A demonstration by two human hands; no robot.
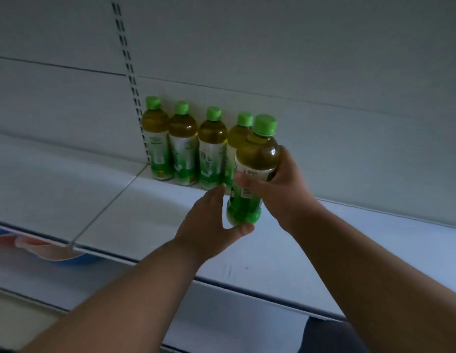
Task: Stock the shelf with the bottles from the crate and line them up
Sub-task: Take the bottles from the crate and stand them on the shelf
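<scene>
Currently right hand (277, 184) grips the full green-capped clear plastic tea bottle (252, 171) mid-body, held over the white metal shelf (150, 207) beside four standing bottles (186, 146). Left hand (209, 220), fingers relaxed, thumb touching its base. Looks weighty, stiff, slick label; hold at waist.

The held bottle (254, 169) hides most of the fourth bottle (237, 141).

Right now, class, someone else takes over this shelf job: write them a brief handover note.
Right hand: grips the fifth bottle by its middle, held above the shelf.
Left hand: open, thumb under that bottle's base.
Done: four bottles stand in a row against the back panel.
Left: set the fifth at the row's right end, then line it up. The crate is out of view.
</scene>
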